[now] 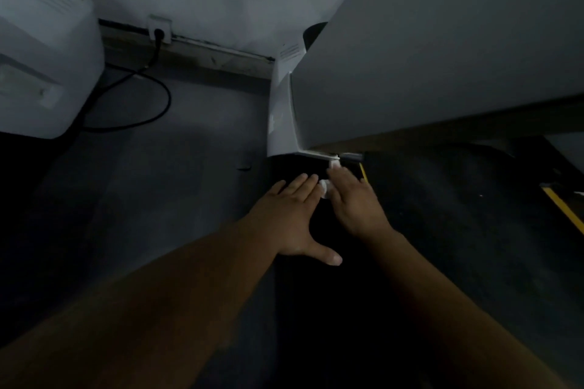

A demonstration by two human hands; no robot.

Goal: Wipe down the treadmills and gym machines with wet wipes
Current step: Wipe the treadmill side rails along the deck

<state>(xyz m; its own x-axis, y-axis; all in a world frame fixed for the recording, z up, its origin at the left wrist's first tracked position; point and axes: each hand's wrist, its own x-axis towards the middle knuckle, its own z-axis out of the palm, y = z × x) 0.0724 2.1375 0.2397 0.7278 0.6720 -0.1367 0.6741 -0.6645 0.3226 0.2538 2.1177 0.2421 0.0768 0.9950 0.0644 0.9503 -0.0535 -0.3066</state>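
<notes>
The scene is dim. My right hand presses a white wet wipe onto the black side rail of a treadmill, just below its grey motor cover. Only small bits of the wipe show at my fingertips and beside my palm. My left hand lies flat with fingers spread on the dark rail edge, touching the wipe's left side and holding nothing. The treadmill's large grey upright panel fills the upper right.
A second white machine stands at the far left. A black power cable loops over the grey floor from a wall socket. A yellow stripe marks the deck's right edge. Open floor lies between the two machines.
</notes>
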